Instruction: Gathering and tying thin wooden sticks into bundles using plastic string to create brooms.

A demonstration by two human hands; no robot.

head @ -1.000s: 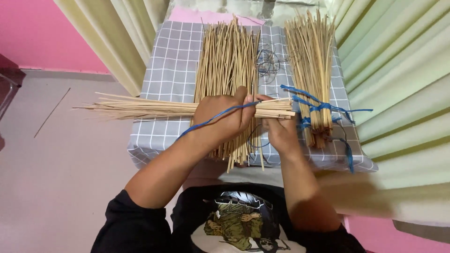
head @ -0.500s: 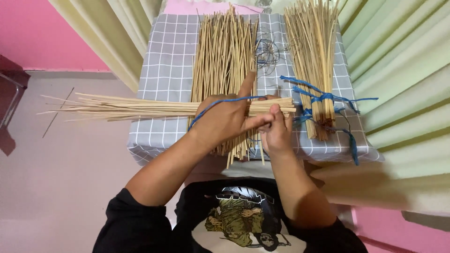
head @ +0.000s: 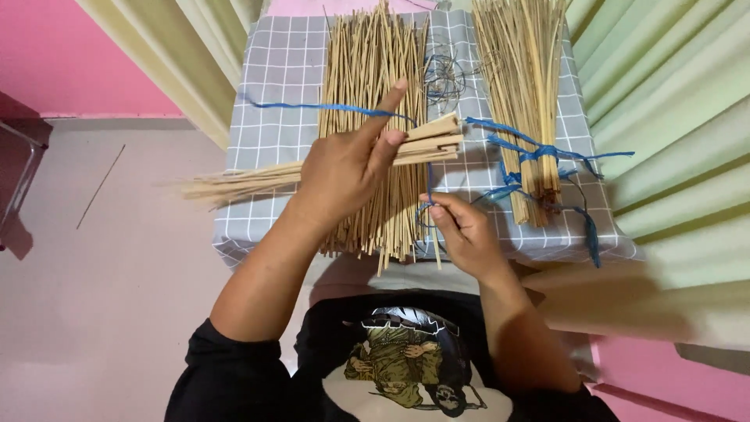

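Note:
My left hand (head: 348, 160) grips a bundle of thin tan sticks (head: 242, 178) held sideways over a small table, its index finger raised. A blue string (head: 312, 107) runs from the bundle's thick end out to the left across that finger. My right hand (head: 461, 227) sits just below the bundle's end and pinches the other part of the blue string between its fingertips. Under both hands lies a loose pile of the same sticks (head: 367, 70), laid lengthwise.
The table has a grey checked cloth (head: 277, 70). At the right lies a second stick bundle (head: 523, 86) tied with blue string (head: 539, 152); a tangle of dark wire (head: 445, 78) sits between the piles. Pale green curtains (head: 672, 101) hang at both sides.
The string, earlier trailing down over my left wrist, is now drawn out taut to the left above the hand. My right hand has dropped below the bundle's end, pulling string.

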